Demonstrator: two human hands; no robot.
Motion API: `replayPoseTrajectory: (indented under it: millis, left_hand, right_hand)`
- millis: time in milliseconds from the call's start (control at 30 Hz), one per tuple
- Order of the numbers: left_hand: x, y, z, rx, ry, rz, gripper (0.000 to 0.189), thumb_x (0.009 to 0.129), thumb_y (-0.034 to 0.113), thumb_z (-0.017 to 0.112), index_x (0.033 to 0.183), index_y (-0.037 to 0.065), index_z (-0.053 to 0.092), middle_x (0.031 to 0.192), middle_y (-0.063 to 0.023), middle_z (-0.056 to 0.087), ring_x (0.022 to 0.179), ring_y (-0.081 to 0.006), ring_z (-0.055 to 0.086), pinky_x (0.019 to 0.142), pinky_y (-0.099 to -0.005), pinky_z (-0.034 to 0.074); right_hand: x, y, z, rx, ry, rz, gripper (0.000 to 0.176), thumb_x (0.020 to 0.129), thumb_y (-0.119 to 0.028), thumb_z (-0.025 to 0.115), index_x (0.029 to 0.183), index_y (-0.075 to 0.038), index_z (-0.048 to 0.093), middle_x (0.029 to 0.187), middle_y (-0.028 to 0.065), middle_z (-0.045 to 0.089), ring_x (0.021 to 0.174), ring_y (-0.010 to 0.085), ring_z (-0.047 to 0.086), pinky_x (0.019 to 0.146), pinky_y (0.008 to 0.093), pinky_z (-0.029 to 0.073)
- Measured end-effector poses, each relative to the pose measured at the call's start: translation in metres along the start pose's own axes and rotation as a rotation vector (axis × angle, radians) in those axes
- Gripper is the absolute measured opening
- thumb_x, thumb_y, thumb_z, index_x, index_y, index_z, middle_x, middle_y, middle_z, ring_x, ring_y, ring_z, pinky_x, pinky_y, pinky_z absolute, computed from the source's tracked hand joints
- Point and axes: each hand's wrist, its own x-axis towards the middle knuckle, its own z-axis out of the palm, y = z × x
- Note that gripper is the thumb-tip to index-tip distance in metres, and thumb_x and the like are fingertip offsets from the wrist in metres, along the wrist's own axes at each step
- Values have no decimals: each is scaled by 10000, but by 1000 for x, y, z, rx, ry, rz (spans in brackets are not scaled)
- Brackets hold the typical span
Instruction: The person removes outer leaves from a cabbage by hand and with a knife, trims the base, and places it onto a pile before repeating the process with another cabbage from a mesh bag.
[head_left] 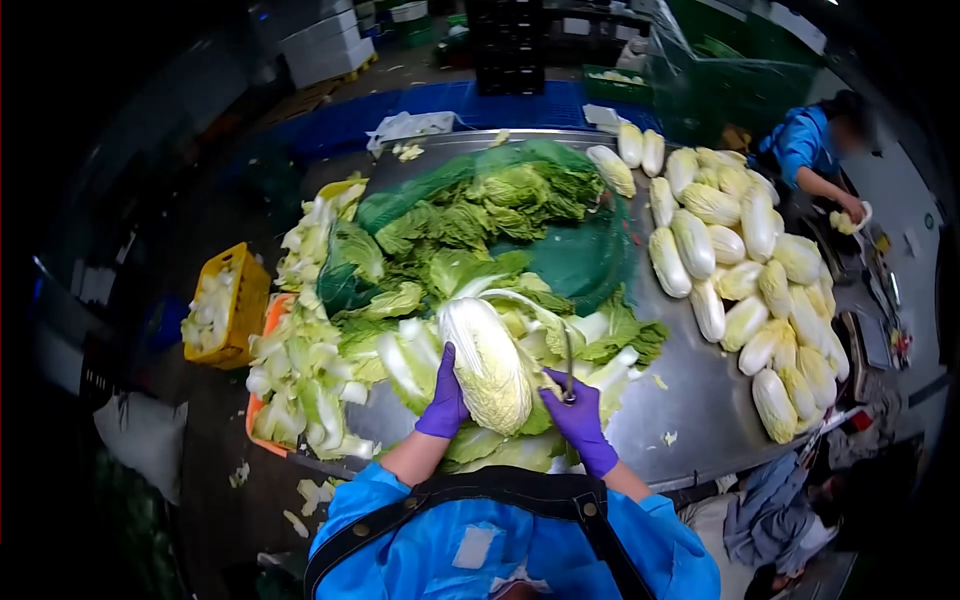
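A pale napa cabbage [485, 365] is held upright over the steel table [650, 410], above loose outer leaves [410, 365]. My left hand [446, 398], in a purple glove, is wrapped round its left side. On its right side my right hand [580, 415], gloved the same way, is closed round a tool with a thin curved metal part [569, 365]. A large leaf arches from the cabbage's top toward the right. Behind it, a green net bag [570, 265] lies open with leafy green cabbages [500, 200] inside.
Trimmed cabbages [740, 230] are piled on the table's right. Leaves fill an orange-rimmed crate [252, 415] at the left edge, and a yellow crate [240, 315] stands beyond. A co-worker [805, 145] is at the upper right; another person [780, 520] is at the lower right.
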Motion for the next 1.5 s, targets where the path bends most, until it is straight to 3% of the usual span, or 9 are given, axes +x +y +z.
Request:
replayPoseTrajectory:
  millis: [100,133,433,533,600,633,733,833,1500]
  left_hand:
    - [-9,7,0,-32,-86,-58,726,823,583,389,1301,38,343,1268,-193,422,1142,-335,434,979,-465,341]
    - [-3,9,-10,-156,-359,-180,809,799,653,324,1317,32,315,1285,-236,387,1147,-367,422,971,-470,344]
    - [-27,-13,-32,-569,-681,-724,924,745,734,302,1371,60,211,1295,-353,280,1153,-457,379,954,-516,322]
    - [-21,-12,-31,-369,-728,-574,927,746,712,353,1360,30,222,1289,-316,324,1143,-427,407,927,-502,368]
    - [-26,4,-34,20,-375,-377,919,728,671,434,1353,27,238,1272,-304,356,1107,-437,435,924,-500,374]
    - [-28,14,-38,93,-294,-345,889,697,546,582,1344,31,255,1270,-244,396,1099,-384,464,927,-447,390]
    - [-39,35,-38,457,-171,-119,822,668,370,675,1316,27,304,1220,-153,467,1105,-274,477,954,-381,371]
    - [-39,37,-34,487,-244,-150,847,612,308,727,1298,19,323,1184,-111,489,1084,-214,487,937,-337,388]
    - [-56,44,-12,1165,-418,69,802,534,214,805,1217,-13,451,1099,-56,558,992,-122,493,901,-294,382]
  right_hand:
    - [18,12,-21,-98,114,22,244,708,-71,638,951,-72,661,742,15,644,613,57,522,550,216,426]
    - [27,22,-25,-73,221,-103,242,705,-68,639,946,-65,658,729,16,637,590,61,507,543,215,421]
    - [87,94,-23,-428,298,-91,255,702,-109,663,941,-24,639,728,118,643,594,181,598,580,281,463]
    - [86,75,-14,-463,237,-119,272,694,-119,677,951,-40,639,763,120,645,633,205,618,609,300,477]
    - [76,44,-12,-257,275,-245,285,691,-118,682,969,-73,641,824,104,649,675,217,629,633,309,489]
    - [67,12,-16,-309,278,-177,288,694,-83,660,981,-83,638,858,103,647,693,202,631,626,292,492]
    - [42,-6,-30,-340,34,-319,251,693,-50,636,944,-69,636,810,96,644,667,202,627,598,278,488]
    - [21,-36,-17,-282,-315,-274,153,700,-45,603,848,-78,626,740,97,620,605,251,600,556,291,479]
    - [7,-31,-1,-621,-404,-306,169,643,-121,577,798,-67,537,704,133,547,598,321,551,553,393,454]
